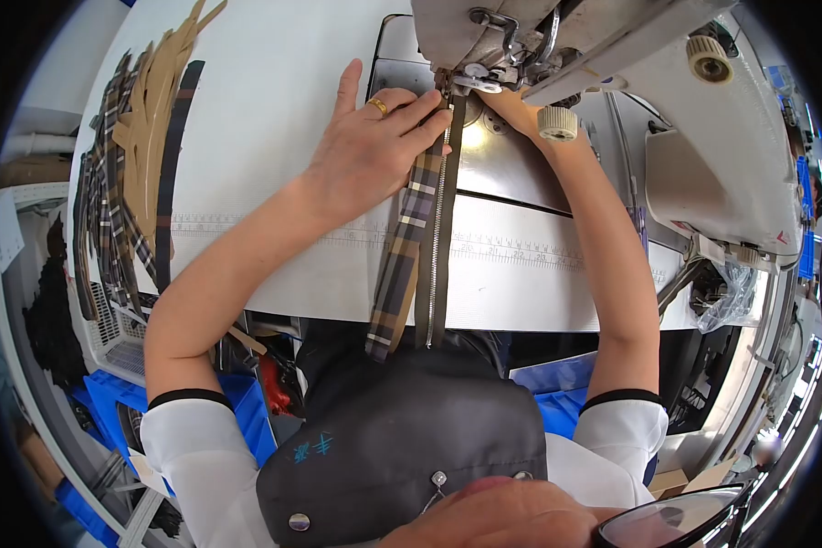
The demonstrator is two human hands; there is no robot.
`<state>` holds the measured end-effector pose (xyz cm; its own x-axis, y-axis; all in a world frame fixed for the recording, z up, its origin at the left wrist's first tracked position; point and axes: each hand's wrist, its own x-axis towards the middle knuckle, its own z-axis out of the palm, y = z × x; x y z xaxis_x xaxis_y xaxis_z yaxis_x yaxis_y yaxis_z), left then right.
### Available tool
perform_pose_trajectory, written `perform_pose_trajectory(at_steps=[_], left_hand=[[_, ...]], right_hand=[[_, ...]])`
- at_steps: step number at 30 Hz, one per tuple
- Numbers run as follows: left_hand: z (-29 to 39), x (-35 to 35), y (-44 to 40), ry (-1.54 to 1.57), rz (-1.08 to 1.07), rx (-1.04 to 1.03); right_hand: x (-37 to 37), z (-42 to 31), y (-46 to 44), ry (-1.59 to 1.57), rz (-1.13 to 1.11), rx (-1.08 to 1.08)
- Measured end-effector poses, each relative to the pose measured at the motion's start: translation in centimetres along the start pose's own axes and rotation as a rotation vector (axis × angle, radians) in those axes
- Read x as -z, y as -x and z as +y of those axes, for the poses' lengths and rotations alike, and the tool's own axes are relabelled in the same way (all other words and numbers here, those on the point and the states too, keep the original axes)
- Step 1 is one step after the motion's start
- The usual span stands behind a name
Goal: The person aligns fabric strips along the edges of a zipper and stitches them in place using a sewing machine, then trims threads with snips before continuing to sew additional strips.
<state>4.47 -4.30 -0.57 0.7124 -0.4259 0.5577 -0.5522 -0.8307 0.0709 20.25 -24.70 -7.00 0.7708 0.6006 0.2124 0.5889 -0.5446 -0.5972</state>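
Observation:
My left hand (pixel 379 137), with a ring on one finger, is at the sewing machine's presser foot (pixel 446 80). Its index finger and thumb close on a plaid fabric strip (pixel 400 260), while the outermost finger sticks out. Alongside that strip runs a dark zipper tape (pixel 438 247) with metal teeth; both hang over the table's front edge toward my lap. My right hand (pixel 505 105) reaches behind the presser foot from the right. Machine parts cover its fingers, so their grip is hidden.
The sewing machine (pixel 603 55) overhangs the top right. Plaid strips (pixel 110 183), tan strips (pixel 151 110) and a dark strip (pixel 175 173) lie at the table's left. A printed ruler (pixel 338 236) crosses the table (pixel 274 82). Blue bins (pixel 114 411) stand below, and a plastic bag (pixel 729 294) lies right.

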Motion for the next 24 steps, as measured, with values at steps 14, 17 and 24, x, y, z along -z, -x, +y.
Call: perform_pose_trajectory(at_steps=[14, 17, 24], left_hand=[[0.1, 0.1, 0.1, 0.003, -0.038, 0.024], [0.0, 0.1, 0.1, 0.013, -0.03, 0.022], [0.0, 0.2, 0.0, -0.004, -0.013, 0.004]], right_hand=[[3.7, -8.6, 3.8, 0.277, 0.24, 0.263], [4.3, -8.1, 3.6, 0.3, 0.159, 0.315], [2.0, -7.6, 2.6, 0.225, 0.323, 0.289]])
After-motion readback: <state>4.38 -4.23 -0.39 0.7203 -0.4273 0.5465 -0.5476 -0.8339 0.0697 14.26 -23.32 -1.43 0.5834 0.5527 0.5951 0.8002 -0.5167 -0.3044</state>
